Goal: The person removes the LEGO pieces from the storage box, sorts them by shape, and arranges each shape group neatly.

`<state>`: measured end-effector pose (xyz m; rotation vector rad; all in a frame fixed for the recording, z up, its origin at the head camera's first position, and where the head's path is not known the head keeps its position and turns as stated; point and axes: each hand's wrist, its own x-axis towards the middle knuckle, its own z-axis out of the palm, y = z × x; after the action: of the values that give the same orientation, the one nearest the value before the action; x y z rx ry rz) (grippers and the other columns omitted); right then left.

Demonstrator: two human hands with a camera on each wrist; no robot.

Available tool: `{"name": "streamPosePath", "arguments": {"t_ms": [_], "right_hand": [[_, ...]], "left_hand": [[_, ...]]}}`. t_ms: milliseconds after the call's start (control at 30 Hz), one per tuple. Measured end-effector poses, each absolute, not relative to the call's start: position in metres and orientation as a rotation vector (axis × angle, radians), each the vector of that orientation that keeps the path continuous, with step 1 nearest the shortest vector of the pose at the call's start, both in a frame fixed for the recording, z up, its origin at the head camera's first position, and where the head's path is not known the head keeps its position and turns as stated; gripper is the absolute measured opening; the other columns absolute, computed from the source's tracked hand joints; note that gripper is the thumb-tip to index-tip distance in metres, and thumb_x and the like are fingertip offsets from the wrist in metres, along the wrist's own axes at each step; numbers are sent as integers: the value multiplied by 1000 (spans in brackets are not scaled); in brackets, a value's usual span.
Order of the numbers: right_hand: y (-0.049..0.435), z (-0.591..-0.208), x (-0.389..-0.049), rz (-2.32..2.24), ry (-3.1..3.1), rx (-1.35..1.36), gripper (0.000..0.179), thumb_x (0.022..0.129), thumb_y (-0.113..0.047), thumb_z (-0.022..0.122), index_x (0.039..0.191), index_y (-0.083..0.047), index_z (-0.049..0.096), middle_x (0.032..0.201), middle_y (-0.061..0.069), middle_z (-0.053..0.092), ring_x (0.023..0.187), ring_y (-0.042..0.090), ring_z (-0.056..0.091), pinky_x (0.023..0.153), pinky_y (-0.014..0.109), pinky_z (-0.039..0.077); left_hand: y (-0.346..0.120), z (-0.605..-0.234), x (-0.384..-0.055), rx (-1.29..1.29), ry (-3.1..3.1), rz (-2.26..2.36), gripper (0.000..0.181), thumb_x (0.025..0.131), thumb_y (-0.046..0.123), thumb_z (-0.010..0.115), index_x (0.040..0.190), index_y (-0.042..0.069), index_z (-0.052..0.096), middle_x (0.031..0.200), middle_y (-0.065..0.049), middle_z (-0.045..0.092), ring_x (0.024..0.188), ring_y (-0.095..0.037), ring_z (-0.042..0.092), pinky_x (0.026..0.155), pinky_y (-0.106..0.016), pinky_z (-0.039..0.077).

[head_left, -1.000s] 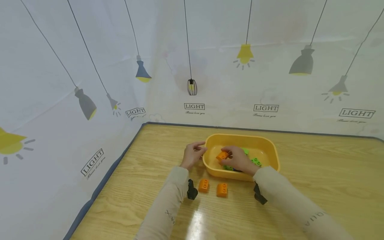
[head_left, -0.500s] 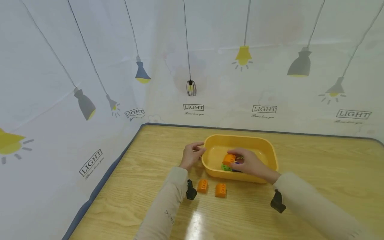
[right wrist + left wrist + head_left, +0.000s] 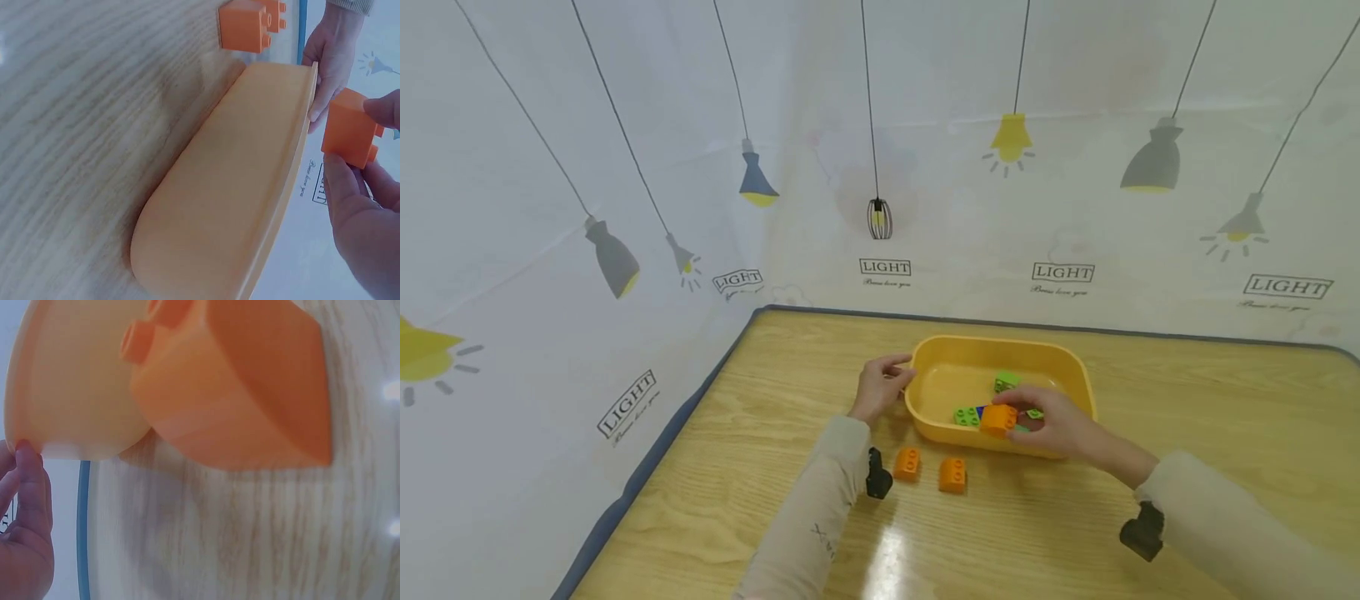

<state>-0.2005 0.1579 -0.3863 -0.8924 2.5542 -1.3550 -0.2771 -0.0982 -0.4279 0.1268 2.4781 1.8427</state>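
Note:
My right hand (image 3: 1063,425) pinches an orange curved-top building block (image 3: 997,421) between thumb and fingers, over the front part of a yellow plastic tub (image 3: 943,382). In the right wrist view the held block (image 3: 349,128) shows studs toward the palm, above the tub's rim. My left hand (image 3: 878,390) rests with its fingertips against the tub's left end. Green blocks (image 3: 1006,382) lie inside, with a bit of blue beside them, partly hidden by the held block and right hand. Two more orange blocks, one on the left (image 3: 907,464) and one on the right (image 3: 952,475), stand before the tub.
The tub stands on a wood-grain table (image 3: 820,350) with a dark blue edge. Behind and to the left hangs a white sheet (image 3: 955,200) printed with lamps. A black wrist strap mount (image 3: 1142,531) sits under the right sleeve; another (image 3: 877,473) is on the left.
My right hand has drawn the orange block rightward and toward the tub's front, uncovering green blocks behind it. My left hand and the two blocks on the table stay put.

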Motion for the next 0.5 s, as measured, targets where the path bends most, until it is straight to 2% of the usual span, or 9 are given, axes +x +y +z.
{"name": "streamPosePath", "arguments": {"t_ms": [133, 300, 500], "right_hand": [[159, -387, -192, -1337, 2500, -910, 35, 77, -3, 66, 109, 7, 55, 110, 22, 54, 100, 33, 52, 79, 32, 50], [160, -392, -181, -1303, 2431, -915, 35, 77, -7, 67, 109, 4, 55, 109, 17, 56, 99, 30, 53, 82, 31, 49], [164, -406, -171, -1355, 2300, -857, 38, 79, -8, 65, 111, 8, 53, 112, 21, 53, 101, 32, 52, 82, 30, 48]], "left_hand": [[-98, -428, -278, 137, 2478, 1850, 33, 85, 8, 59, 117, 0, 57, 89, -16, 58, 81, -37, 59, 63, -36, 54], [-99, -429, -279, 137, 2465, 1850, 33, 85, 8, 59, 117, 0, 57, 88, -15, 58, 81, -37, 59, 61, -32, 54], [-99, -429, -279, 133, 2453, 1848, 34, 85, 9, 59, 118, 1, 56, 89, -15, 57, 81, -38, 59, 59, -28, 54]]}}
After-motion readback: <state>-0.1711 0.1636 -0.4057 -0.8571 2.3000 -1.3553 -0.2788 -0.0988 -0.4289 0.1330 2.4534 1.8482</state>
